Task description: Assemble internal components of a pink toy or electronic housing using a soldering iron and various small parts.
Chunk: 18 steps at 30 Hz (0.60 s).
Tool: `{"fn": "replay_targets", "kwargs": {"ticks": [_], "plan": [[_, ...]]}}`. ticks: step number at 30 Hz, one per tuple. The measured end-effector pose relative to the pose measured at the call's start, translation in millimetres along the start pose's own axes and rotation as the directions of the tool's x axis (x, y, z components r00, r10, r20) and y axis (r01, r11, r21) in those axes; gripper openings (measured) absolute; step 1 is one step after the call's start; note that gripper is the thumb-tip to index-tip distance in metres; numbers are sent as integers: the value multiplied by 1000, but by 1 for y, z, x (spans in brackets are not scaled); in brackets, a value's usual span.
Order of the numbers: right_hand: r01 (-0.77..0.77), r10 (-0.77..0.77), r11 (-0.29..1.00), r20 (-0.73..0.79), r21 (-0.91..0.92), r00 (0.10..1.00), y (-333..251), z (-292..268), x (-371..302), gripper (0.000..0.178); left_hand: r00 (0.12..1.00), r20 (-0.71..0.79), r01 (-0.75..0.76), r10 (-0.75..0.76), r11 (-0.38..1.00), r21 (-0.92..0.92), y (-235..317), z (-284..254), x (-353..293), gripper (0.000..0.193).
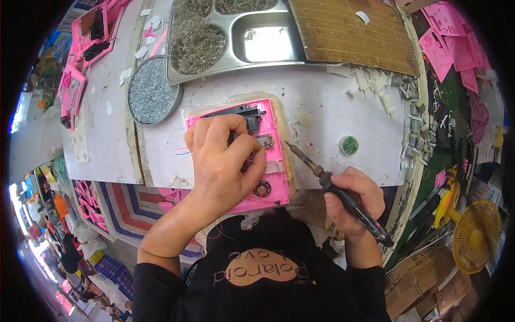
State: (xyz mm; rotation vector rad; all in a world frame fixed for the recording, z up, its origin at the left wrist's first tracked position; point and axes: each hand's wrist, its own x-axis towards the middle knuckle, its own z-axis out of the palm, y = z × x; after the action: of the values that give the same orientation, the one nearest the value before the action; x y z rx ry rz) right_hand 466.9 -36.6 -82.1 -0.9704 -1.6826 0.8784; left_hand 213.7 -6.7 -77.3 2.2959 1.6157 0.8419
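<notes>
A pink plastic casing lies open on a padded board at the table's front edge, with black parts and a small metal motor inside. Over it bends my left hand, thumb and forefinger pinched together beside the motor; what they hold is hidden. Thin red and dark wires come out near the hand. My right hand grips the black handle of a soldering iron. Its bare metal tip points up and left, just right of the casing and apart from it.
A round tray of small screws stands left, beside a metal compartment tray holding springs. A brown board overlaps that tray. Small motors line the right edge. A small green round item sits right. A yellow fan stands lower right.
</notes>
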Motion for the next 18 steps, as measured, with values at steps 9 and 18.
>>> {"fn": "replay_targets", "kwargs": {"ticks": [9, 18], "plan": [[10, -10, 1000, 6, -3, 1000, -1, -3, 2, 28, 1000, 4, -3, 3, 1000, 16, 0, -3, -2, 17], [-9, 8, 1000, 9, 6, 1000, -3, -4, 1, 30, 1000, 12, 0, -1, 1000, 28, 2, -5, -1, 18]]}}
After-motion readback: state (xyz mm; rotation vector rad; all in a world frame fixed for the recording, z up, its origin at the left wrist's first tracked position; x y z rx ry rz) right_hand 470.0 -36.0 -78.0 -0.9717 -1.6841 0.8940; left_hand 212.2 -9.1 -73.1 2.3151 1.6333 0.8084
